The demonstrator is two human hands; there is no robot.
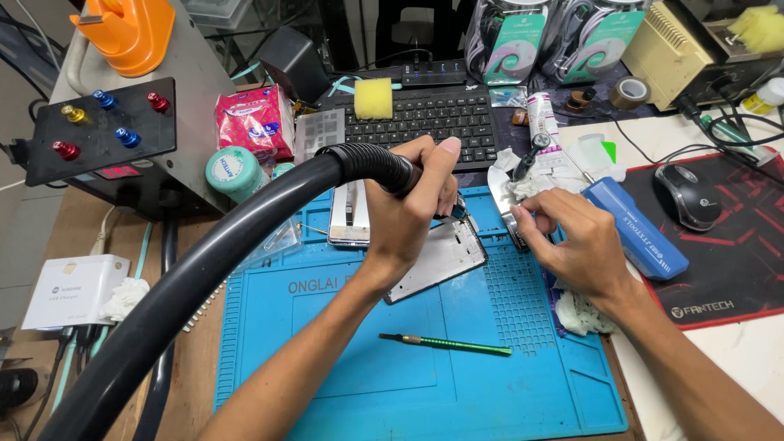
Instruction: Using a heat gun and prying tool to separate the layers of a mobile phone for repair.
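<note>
Your left hand (412, 200) grips the black hose nozzle (376, 167), tip aimed down at the phone frame (437, 261) — right hand (572, 241) pinches its edge, steadying it on the blue mat (367, 359).

A wooden workbench (200, 359) fills the frame, bearing a blue work mat (367, 367) at lower centre, a black keyboard (425, 118) at top centre, a red-and-black mouse pad (735, 245) at right, and a white charger box (73, 290) at left.
</note>
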